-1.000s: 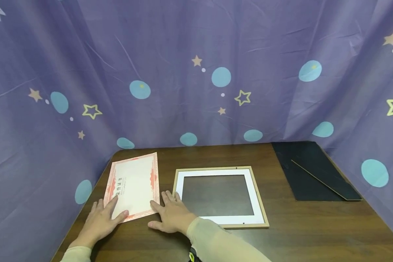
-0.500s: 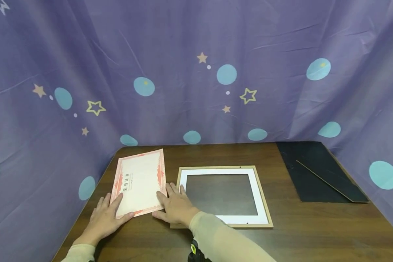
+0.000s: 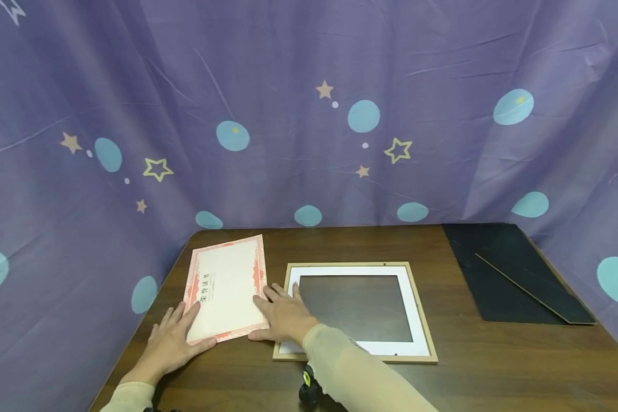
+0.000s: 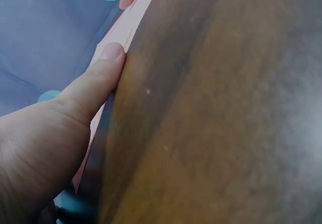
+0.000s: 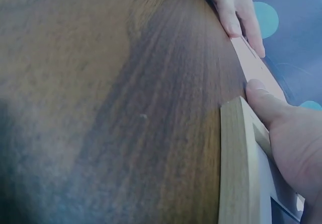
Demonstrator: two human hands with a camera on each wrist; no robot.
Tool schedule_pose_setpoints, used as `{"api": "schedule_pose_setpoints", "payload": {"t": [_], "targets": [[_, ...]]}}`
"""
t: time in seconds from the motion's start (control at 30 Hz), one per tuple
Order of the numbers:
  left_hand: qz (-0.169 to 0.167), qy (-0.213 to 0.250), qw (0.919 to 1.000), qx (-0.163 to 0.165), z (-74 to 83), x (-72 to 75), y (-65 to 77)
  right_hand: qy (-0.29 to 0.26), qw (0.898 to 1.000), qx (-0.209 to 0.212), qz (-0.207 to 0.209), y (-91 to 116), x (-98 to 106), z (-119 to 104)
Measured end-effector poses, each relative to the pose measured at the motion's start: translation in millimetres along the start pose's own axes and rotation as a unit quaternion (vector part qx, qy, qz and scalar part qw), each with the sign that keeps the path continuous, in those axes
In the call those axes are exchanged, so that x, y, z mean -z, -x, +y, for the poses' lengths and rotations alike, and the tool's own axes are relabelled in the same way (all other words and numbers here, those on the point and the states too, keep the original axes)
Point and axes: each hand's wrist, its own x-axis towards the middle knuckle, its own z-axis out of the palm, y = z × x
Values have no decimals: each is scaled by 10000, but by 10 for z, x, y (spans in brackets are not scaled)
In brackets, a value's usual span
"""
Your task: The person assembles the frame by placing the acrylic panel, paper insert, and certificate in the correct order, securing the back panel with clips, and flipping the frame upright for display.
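Note:
A certificate (image 3: pixel 232 286) with a red patterned border and printed characters lies flat on the left of the table. My left hand (image 3: pixel 172 340) rests at its near left corner, fingers spread. In the left wrist view the left thumb (image 4: pixel 98 73) touches the paper's near edge. My right hand (image 3: pixel 288 320) lies over the left side of a wooden picture frame (image 3: pixel 431 343) with a white mat (image 3: pixel 419 346). Its thumb and a finger touch the certificate's near right corner; the other fingers extend along its right edge. The right wrist view shows the right thumb (image 5: pixel 261 98) against the paper.
Dark backing board (image 3: pixel 510 286) lies at the far right, with a thin raised flap edge (image 3: pixel 520 288) across it. The brown wooden table (image 3: pixel 468 377) ends at a purple curtain (image 3: pixel 288 143) behind and at both sides.
The certificate has slid slightly away from me and towards the picture frame, both hands moving along with it. The whole head view has shifted a little. The backing board stays put.

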Motion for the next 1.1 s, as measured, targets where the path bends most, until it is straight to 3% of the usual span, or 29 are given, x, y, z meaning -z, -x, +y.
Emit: {"api": "schedule_pose_setpoints", "payload": {"t": [0.27, 0.7, 0.8, 0.97, 1.1], "targets": [[147, 77, 9997, -194, -1, -20, -33, 131, 9998, 7, 145, 13, 30, 24], [424, 1146, 9920, -318, 60, 9, -9, -80, 9989, 64, 467, 30, -31, 21], [491, 1372, 9890, -267, 63, 30, 28, -103, 9989, 90, 447, 20, -52, -4], [882, 1614, 9829, 50, 72, 77, 43, -159, 9989, 106, 423, 21, -89, 15], [926, 2208, 9697, 493, 94, 162, 26, -133, 9990, 54, 413, 31, -92, 29]]}}
